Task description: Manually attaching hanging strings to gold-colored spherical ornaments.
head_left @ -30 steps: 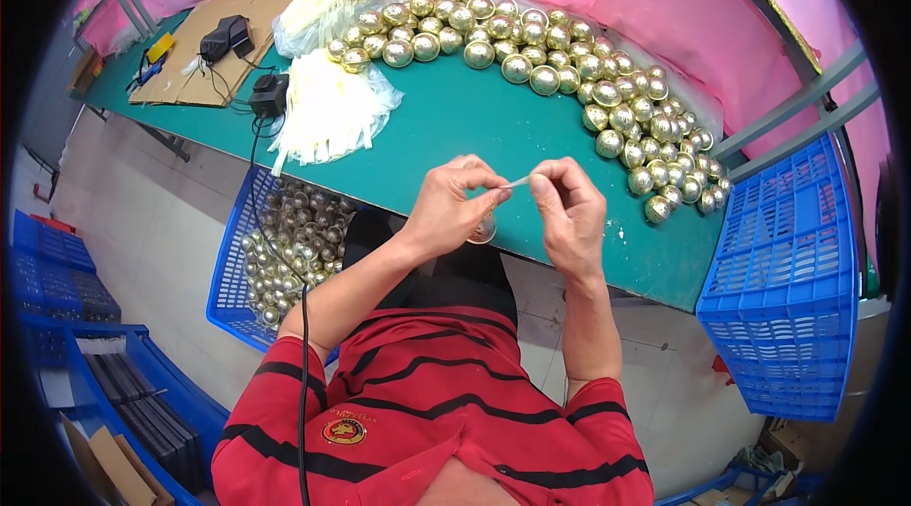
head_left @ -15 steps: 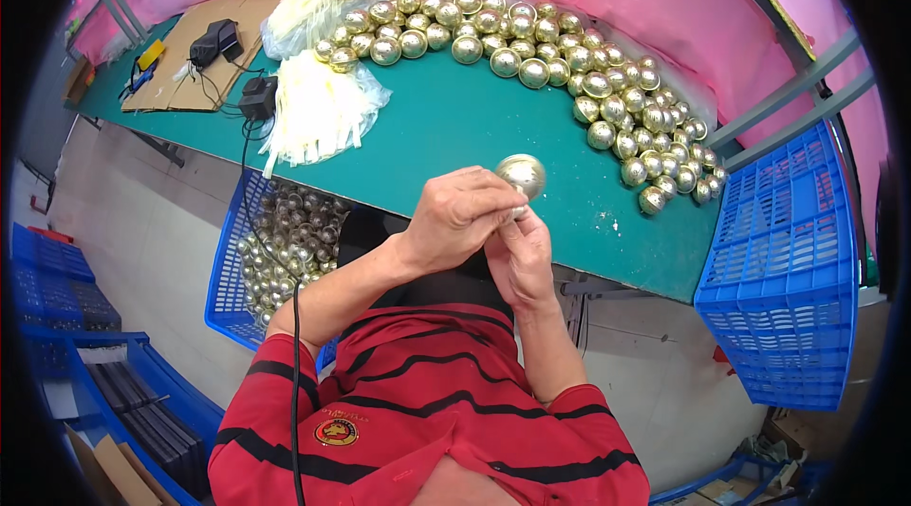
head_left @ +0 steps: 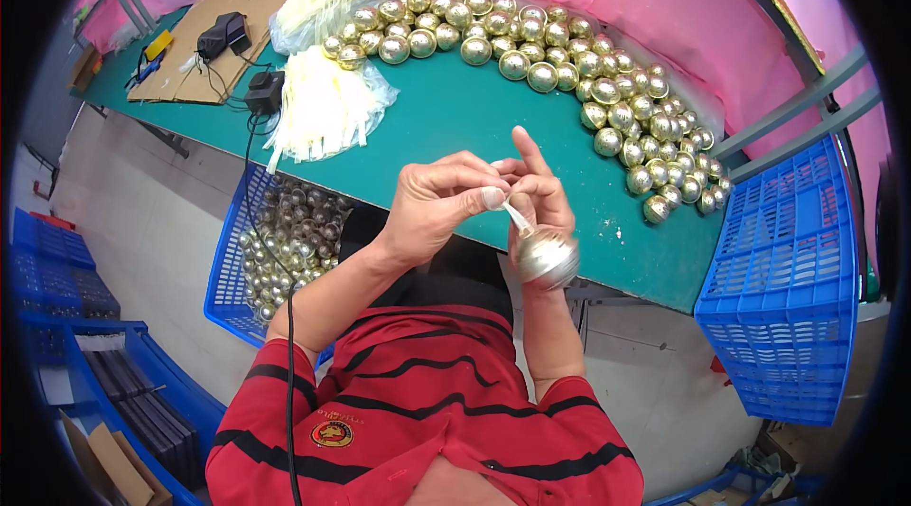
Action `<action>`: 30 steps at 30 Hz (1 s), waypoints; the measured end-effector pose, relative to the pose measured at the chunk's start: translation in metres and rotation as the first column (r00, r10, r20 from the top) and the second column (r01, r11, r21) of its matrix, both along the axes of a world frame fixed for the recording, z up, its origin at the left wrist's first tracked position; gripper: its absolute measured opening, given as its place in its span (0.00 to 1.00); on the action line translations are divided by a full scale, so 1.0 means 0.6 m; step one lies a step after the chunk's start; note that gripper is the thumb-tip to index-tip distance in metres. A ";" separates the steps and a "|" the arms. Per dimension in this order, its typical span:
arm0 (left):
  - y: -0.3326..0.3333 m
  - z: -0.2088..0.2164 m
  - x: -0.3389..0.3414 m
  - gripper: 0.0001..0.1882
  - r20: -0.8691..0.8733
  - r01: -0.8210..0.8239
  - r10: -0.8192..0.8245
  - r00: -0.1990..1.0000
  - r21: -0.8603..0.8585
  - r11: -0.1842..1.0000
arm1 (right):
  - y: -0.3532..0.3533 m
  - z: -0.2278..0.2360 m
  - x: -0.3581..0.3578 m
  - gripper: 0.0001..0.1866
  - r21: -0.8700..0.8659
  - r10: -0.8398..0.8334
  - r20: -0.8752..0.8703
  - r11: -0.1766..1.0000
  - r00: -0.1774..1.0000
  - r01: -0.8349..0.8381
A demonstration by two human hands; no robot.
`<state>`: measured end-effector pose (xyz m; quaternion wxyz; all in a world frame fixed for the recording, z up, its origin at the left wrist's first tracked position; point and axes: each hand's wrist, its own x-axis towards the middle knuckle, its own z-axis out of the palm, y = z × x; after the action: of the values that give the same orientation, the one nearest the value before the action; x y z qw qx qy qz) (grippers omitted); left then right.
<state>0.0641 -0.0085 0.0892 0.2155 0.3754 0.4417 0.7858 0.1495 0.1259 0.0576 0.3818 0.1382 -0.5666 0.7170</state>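
The right hand now cradles a gold ball low over the counter's near edge, lower than half a second ago. The left hand pinches a pale strip, seemingly threaded into the ball's top, so the fitting looks underway.

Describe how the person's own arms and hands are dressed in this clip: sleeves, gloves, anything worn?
Both hands, left hand and right hand, are bare, with no gloves. The forearms are uncovered; short red sleeves with dark stripes end near the elbows. No watch or ring is visible. A thin dark cable crosses the left sleeve.
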 end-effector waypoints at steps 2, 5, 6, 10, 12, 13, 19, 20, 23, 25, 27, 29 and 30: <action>-0.003 -0.003 0.000 0.05 0.038 0.008 -0.008 0.999 -0.010 1.000 | 0.006 0.006 0.002 0.06 0.038 -0.055 0.065 0.998 0.996 0.052; -0.010 -0.008 -0.002 0.04 0.116 0.072 -0.063 0.991 -0.079 0.994 | 0.007 0.022 0.017 0.05 0.159 -0.092 0.152 0.985 0.984 0.067; -0.014 -0.005 -0.004 0.04 0.137 0.082 -0.060 0.989 -0.157 0.984 | 0.004 0.027 0.016 0.04 0.229 -0.191 0.153 0.961 0.970 0.153; -0.017 -0.019 -0.020 0.04 0.057 0.060 -0.046 0.997 -0.260 0.964 | 0.011 0.029 0.020 0.04 0.441 -0.323 0.224 0.875 0.920 0.200; -0.013 -0.027 -0.021 0.04 0.029 0.049 -0.043 0.999 -0.268 0.962 | 0.014 0.012 0.015 0.04 0.409 -0.328 0.229 0.887 0.917 0.215; -0.010 -0.032 -0.019 0.04 0.057 0.029 -0.016 0.998 -0.253 0.967 | 0.015 0.005 0.013 0.05 0.376 -0.330 0.234 0.898 0.915 0.228; -0.002 -0.059 -0.022 0.04 0.108 -0.084 0.115 0.988 -0.252 0.964 | -0.018 -0.012 0.027 0.09 0.325 -0.391 0.455 0.909 0.800 0.260; -0.002 -0.060 -0.022 0.03 0.125 -0.083 0.116 0.985 -0.242 0.967 | -0.032 0.002 0.019 0.07 0.188 -0.331 0.450 0.943 0.829 0.275; 0.005 -0.075 -0.023 0.03 0.171 -0.082 0.117 0.978 -0.199 0.977 | -0.026 -0.015 0.012 0.06 0.165 -0.325 0.488 0.946 0.810 0.280; 0.006 -0.086 -0.025 0.03 0.149 -0.107 0.138 0.979 -0.198 0.974 | -0.027 -0.015 0.009 0.06 0.126 -0.295 0.506 0.955 0.810 0.269; 0.005 -0.087 -0.026 0.04 0.131 -0.129 0.156 0.979 -0.199 0.972 | -0.027 -0.019 0.007 0.05 0.084 -0.265 0.527 0.962 0.808 0.260; -0.002 -0.081 -0.031 0.03 0.302 0.044 0.039 0.952 -0.265 0.963 | -0.028 -0.022 0.002 0.05 0.097 -0.293 0.512 0.954 0.807 0.285; -0.002 -0.084 -0.033 0.03 0.303 0.044 0.040 0.952 -0.266 0.963 | -0.029 -0.021 0.002 0.05 0.097 -0.292 0.513 0.954 0.807 0.284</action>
<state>0.0441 -0.0100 0.0386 0.3309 0.2169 0.5054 0.7668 0.1507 0.1086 0.0448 0.3168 -0.1460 -0.6685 0.6568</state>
